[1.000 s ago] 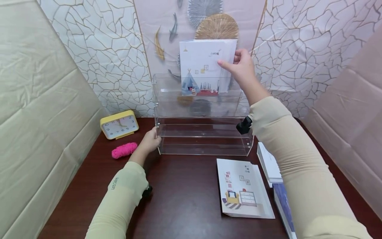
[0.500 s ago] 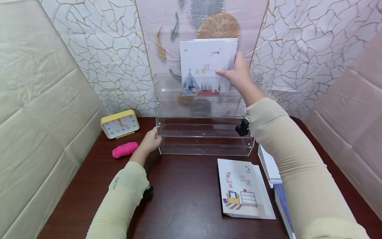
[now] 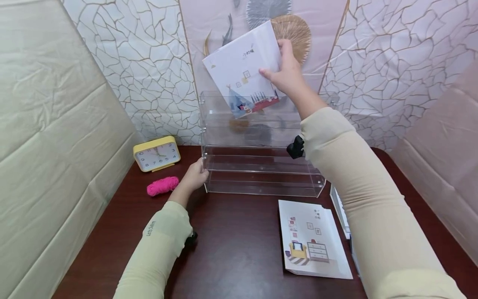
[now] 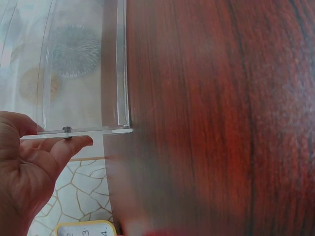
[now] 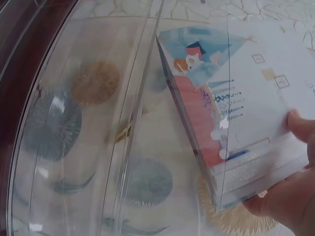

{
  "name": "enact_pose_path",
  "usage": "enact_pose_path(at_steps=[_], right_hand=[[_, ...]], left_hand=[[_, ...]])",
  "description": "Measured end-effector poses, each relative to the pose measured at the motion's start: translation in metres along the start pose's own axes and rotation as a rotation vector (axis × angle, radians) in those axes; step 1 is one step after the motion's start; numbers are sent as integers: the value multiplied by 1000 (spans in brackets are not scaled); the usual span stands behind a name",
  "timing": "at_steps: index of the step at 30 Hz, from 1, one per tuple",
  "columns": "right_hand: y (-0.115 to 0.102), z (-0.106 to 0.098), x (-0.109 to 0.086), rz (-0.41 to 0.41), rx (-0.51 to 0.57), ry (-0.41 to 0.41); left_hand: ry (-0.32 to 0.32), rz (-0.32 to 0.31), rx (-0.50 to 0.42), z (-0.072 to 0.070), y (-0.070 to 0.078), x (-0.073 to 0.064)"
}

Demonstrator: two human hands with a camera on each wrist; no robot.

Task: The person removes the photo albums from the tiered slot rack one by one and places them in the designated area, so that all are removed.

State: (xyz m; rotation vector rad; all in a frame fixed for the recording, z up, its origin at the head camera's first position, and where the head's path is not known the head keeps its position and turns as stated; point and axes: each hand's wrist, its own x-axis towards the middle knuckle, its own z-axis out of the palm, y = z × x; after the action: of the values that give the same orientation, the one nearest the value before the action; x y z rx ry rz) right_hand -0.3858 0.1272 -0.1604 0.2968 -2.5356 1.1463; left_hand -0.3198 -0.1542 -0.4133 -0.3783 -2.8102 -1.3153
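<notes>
A white picture book [image 3: 239, 70] with a blue tent and red rug on its cover is held tilted at the top tier of a clear acrylic rack [image 3: 261, 162]. My right hand [image 3: 287, 72] grips its right edge, thumb on the front cover and fingers behind. In the right wrist view the lower corner of the book [image 5: 216, 98] shows through the clear panel. My left hand [image 3: 195, 175] pinches the left side panel of the rack, with the thumb on one face and fingers on the other in the left wrist view, near a small metal fastener [image 4: 67, 132].
Another white book [image 3: 313, 241] with a yellow armchair drawing lies in front of the rack. More books [image 3: 340, 211] lie partly hidden beneath my right sleeve. A yellow clock [image 3: 157, 153] and a pink yarn skein [image 3: 162, 186] are at left on the dark wood table [image 3: 231, 241].
The book, upright in the rack's top tier before, has tipped to the left, its right side raised. My right hand has moved up and left with it. The left hand keeps its hold.
</notes>
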Motion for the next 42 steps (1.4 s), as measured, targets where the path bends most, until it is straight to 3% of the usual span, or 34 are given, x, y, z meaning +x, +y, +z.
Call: enact_pose_path(at_steps=[5,12,17,24,28,30,36,39,42], right_hand=[[0,-6,-2,65,-14,-15],[4,-9,-4,48,19,53],[-1,-21,-2,41,109,109],[-6,-44,-5,61,238,114],[-8,-55,-10,20,293,149],[-11,-60,-15,-20,365,175],[-24,-73,-41,-120,805,242],[-27,-73,-67,-162,948,216],[-20,-66,-99,-186,1012,159]], left_hand=[[-13,-26,0,2,3,2],[-38,-56,-13,4,4,0],[-14,-37,13,2,3,-1],[0,-7,18,1,5,-4],[4,-13,16,-1,3,-4],[7,-16,15,-2,1,-4],[21,11,14,-5,1,-1],[9,3,5,-5,0,0],[-14,-10,7,-2,0,0]])
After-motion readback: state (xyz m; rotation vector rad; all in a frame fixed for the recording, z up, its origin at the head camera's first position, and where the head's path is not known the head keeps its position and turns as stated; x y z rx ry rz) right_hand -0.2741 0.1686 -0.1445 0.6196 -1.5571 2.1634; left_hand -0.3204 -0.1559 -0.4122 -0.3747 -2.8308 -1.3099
